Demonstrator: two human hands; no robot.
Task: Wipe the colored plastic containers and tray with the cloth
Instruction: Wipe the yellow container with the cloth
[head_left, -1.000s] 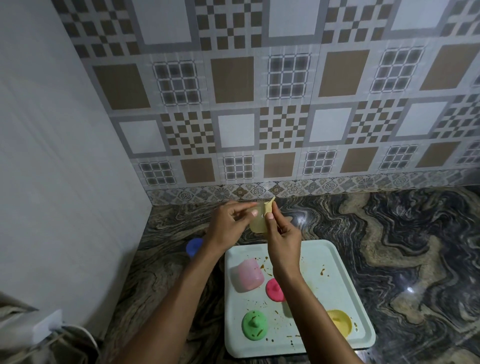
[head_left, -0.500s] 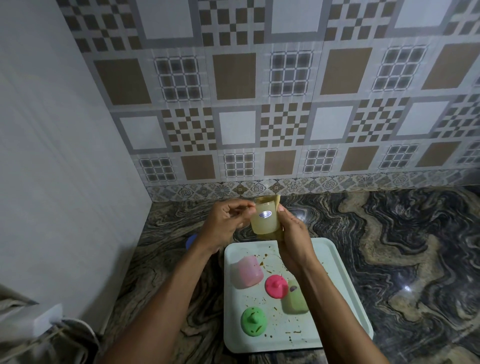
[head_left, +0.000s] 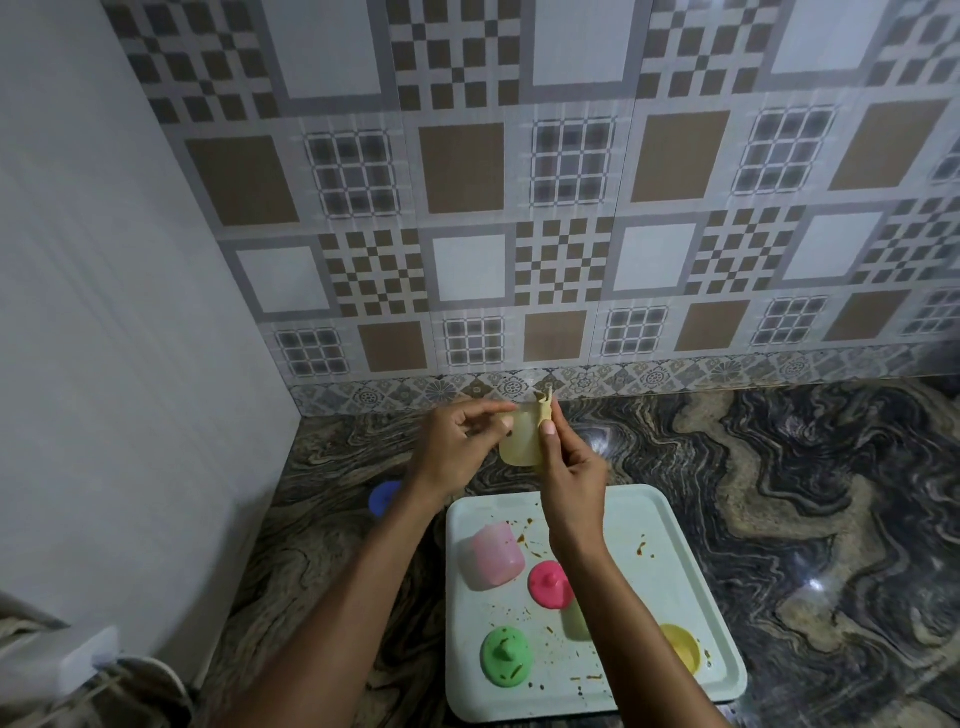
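Above the worktop (head_left: 789, 483), just beyond the tray (head_left: 670, 525), both hands are holding a translucent yellow container (head_left: 521, 448) in the air. The left hand (head_left: 456, 442) is pinching its left side with curled fingers, while the right hand (head_left: 572, 480) is gripping its right side, thumb pressing against the wall. A beige fold of cloth (head_left: 544, 405) is sticking out at the top. On the stained tray, a pink container (head_left: 493, 556), pink lid (head_left: 548, 582), green lid (head_left: 506, 657) and yellow lid (head_left: 680, 647) are lying apart; a blue lid (head_left: 384, 498) is sitting on the worktop, left of the tray.
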